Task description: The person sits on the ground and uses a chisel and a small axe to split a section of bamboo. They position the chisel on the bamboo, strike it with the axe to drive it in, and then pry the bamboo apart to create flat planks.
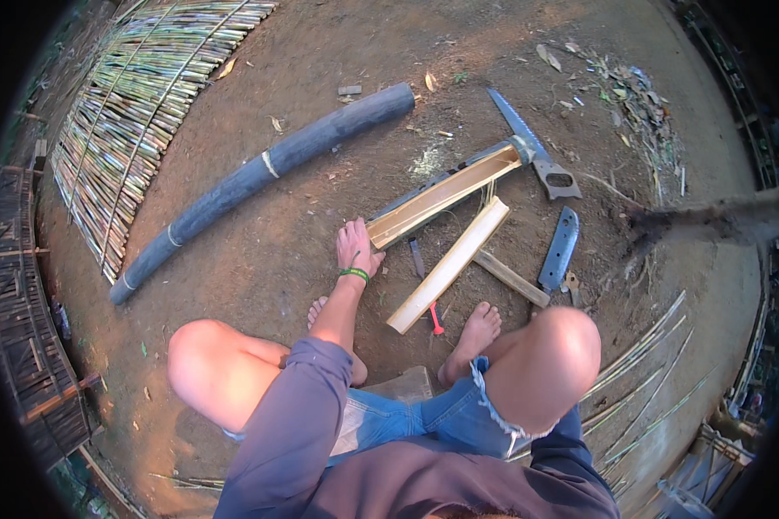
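My left hand (355, 248), with a green band at the wrist, is at the near end of an opened bamboo tube (441, 197). Its fingers and thumb lie around that end. The tube is pale inside and dark outside, slanting away to the right. My right hand is hidden; only the right sleeve (569, 445) shows, beside my right knee. In front of my feet lies a split bamboo half (450, 266), pale side up. A wooden handle (511, 278) sticks out from it, and a red-ended tool (436, 322) lies partly beneath it.
A handsaw (537, 147) lies past the tube's far end, and a broad blade with holes (560, 246) lies nearer. A narrow metal tool (417, 258) is between the bamboo pieces. A long dark bamboo pole (260, 171), a lashed cane mat (151, 95) and thin sticks (645, 363) lie around.
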A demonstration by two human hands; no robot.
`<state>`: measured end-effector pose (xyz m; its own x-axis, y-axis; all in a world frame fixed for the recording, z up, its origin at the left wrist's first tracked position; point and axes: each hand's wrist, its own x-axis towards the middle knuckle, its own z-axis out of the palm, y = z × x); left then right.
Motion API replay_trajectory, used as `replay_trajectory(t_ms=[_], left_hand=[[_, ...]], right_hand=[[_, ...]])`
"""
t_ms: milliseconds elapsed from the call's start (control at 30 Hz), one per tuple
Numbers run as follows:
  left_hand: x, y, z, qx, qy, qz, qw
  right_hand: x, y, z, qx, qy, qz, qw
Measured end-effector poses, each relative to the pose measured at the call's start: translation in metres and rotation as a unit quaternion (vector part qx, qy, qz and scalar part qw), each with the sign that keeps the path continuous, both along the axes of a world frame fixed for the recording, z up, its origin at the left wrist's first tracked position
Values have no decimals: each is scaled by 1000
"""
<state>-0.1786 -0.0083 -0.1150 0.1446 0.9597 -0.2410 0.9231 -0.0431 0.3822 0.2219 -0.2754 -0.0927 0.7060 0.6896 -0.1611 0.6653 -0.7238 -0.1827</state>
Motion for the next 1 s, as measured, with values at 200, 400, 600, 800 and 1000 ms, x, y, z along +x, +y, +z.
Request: replay_trajectory(t_ms=[200,400,600,800,1000], left_hand=[[-7,-8,-16,43,-43,-8,998],[-2,-3,-17,44,-59,-13,997],[3,1,-15,48,-39,-10,998],[3,5,-18,45,-15,-14,999],[3,8,-16,28,-1,0,1000]], right_hand=[[-20,19,-29,42,-47,-6,998],[-17,20,-20,66,5,7,998],[0,-1,-18,119,-35,27,992],[45,-1,37,214,255,-201,921],[43,57,57,203,351,-115,907]])
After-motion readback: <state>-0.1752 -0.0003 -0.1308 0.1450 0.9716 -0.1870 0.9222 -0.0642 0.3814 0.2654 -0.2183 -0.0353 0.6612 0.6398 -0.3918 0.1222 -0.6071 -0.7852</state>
